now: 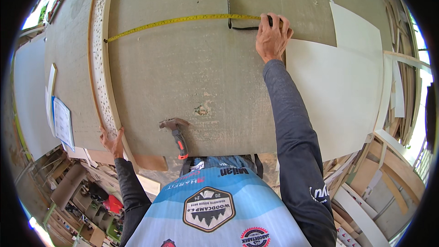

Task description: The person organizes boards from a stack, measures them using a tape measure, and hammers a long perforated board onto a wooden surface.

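Note:
My right hand (273, 36) is closed around a dark tape measure case, mostly hidden under the fingers. From it the yellow tape blade (183, 19) runs left across the worktable (183, 73), its end at the right edge of a long narrow board (101, 41). That board is pale with a speckled face and lies lengthwise away from me. At its near end my left hand (112, 144) grips it, thumb on the right edge and fingers on the left. A thin black strap (228, 7) lies by the blade, just left of my right hand.
A claw hammer (176, 137) with a black and red handle lies near the table's front edge. White sheets (338, 77) cover the right side. At left are a clipboard with paper (63, 121) and a white panel (31, 96). Wood offcuts (384, 174) crowd the lower right.

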Demonstrator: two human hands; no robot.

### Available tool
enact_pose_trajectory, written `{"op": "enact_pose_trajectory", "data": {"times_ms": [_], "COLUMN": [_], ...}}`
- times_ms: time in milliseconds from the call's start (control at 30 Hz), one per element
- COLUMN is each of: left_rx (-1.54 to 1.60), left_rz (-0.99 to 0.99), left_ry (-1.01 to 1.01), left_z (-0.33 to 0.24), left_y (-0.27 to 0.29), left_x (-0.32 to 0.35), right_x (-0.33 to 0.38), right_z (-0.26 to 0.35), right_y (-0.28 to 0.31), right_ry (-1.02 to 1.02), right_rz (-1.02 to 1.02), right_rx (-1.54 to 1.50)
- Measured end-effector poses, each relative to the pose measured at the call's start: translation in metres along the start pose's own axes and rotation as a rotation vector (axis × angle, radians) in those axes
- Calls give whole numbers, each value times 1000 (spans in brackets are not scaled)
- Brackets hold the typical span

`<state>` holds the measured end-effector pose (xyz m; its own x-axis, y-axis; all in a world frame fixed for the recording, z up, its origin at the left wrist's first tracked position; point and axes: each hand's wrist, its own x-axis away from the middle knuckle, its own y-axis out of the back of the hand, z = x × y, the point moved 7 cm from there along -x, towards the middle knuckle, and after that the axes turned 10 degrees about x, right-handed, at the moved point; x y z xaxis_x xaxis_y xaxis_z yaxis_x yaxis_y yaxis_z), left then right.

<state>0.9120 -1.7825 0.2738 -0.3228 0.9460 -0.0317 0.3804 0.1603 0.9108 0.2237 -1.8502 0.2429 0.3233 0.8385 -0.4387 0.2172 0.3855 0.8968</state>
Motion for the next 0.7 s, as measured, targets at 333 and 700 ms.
{"op": "enact_pose_trajectory", "data": {"times_ms": [333, 700], "left_rx": [-9, 8], "left_rz": [5, 32], "left_ry": [5, 34], "left_z": [-17, -12], "left_y": [1, 0], "left_x": [3, -1], "right_x": [0, 1], "right_z": [-2, -2], "right_y": [-2, -4], "right_ry": [9, 21], "right_rz": [-19, -3], "right_rx": [-8, -20]}}
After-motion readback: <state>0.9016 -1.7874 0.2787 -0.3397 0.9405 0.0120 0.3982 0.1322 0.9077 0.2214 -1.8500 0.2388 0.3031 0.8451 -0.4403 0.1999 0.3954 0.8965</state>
